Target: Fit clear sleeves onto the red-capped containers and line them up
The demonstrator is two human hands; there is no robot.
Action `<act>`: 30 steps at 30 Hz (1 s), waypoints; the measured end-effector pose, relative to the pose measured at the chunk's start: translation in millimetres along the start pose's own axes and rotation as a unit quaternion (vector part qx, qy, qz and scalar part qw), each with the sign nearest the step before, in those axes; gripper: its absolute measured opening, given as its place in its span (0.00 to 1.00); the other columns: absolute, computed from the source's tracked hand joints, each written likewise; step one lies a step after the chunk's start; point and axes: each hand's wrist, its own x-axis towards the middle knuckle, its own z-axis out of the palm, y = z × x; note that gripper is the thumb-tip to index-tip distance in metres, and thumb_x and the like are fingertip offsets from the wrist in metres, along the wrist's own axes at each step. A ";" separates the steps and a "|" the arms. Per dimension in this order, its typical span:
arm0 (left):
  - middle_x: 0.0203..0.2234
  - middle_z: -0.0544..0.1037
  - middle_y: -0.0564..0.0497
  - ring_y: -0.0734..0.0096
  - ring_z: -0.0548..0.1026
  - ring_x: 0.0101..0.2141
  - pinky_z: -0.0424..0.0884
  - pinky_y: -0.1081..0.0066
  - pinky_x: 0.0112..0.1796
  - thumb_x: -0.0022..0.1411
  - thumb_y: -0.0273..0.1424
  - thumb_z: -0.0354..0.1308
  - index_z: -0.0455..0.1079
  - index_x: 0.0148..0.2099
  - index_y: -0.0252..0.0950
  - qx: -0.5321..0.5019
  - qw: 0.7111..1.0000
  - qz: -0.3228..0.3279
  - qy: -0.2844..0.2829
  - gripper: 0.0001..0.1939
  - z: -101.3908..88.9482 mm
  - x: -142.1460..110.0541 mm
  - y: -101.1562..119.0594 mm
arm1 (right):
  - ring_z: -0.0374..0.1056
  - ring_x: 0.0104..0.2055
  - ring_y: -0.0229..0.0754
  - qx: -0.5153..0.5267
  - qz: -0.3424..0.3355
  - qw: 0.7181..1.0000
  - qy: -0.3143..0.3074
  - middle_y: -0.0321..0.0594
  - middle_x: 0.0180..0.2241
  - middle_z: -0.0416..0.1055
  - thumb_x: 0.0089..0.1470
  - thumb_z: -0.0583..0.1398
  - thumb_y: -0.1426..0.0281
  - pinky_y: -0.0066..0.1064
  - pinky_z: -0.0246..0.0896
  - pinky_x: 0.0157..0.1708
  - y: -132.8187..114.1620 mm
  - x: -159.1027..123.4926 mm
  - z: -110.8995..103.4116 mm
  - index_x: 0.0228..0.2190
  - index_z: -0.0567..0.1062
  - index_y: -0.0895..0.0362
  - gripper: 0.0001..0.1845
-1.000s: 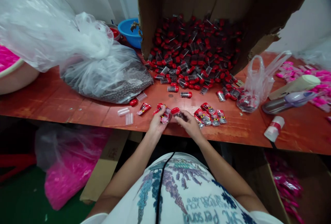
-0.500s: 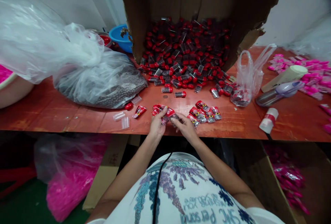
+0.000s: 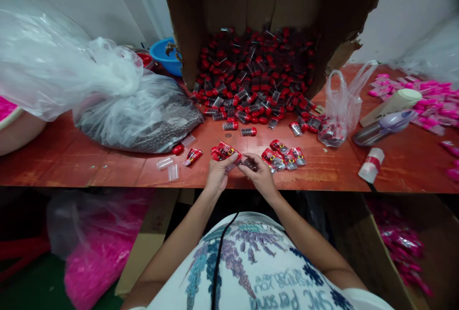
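Near the front edge of the table, my left hand is closed on red printed packets, its thumb on top. Close beside it, my right hand pinches a small clear container with dark contents, its end close to the packets. Whether that end sits inside a packet I cannot tell. Several filled red packets lie just right of my right hand. To the left are a single red packet, a red cap and clear empty tubes.
A torn cardboard box at the back spills many red-capped containers onto the table. A plastic bag of dark beads lies left. On the right are a thin carrier bag, a bottle and a white roll.
My right hand has drawn slightly right and turned, so more of the dark-filled container shows between my hands. The left hand keeps its hold. The whole view has shifted a little.
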 end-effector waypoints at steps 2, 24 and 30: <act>0.21 0.77 0.52 0.74 0.74 0.23 0.72 0.73 0.31 0.35 0.26 0.72 0.72 0.27 0.31 0.037 0.999 0.012 -0.005 0.14 0.1 -2.3 0.4 | 0.67 0.33 0.38 -0.004 -0.008 1.000 0.018 0.36 0.34 0.73 0.47 0.65 0.64 0.30 0.65 0.36 0.7 -0.9 1.5 0.42 0.73 0.54 0.19; 0.19 0.75 0.51 0.73 0.71 0.21 0.68 0.74 0.24 0.35 0.29 0.73 0.73 0.26 0.30 0.194 0.980 0.010 -0.050 0.14 1.8 -1.7 8.2 | 0.69 0.35 0.39 -0.016 -0.020 0.999 0.019 0.36 0.35 0.73 0.50 0.63 0.64 0.30 0.65 0.36 0.5 -5.9 -4.8 0.45 0.70 0.52 0.19; 0.22 0.77 0.49 0.68 0.75 0.25 0.72 0.70 0.31 0.36 0.27 0.72 0.74 0.28 0.30 0.162 0.982 0.003 -0.093 0.14 -0.6 -3.2 5.1 | 0.69 0.34 0.40 0.048 0.026 0.998 0.020 0.36 0.33 0.74 0.47 0.64 0.64 0.30 0.65 0.33 -2.7 -2.4 -5.7 0.43 0.71 0.53 0.20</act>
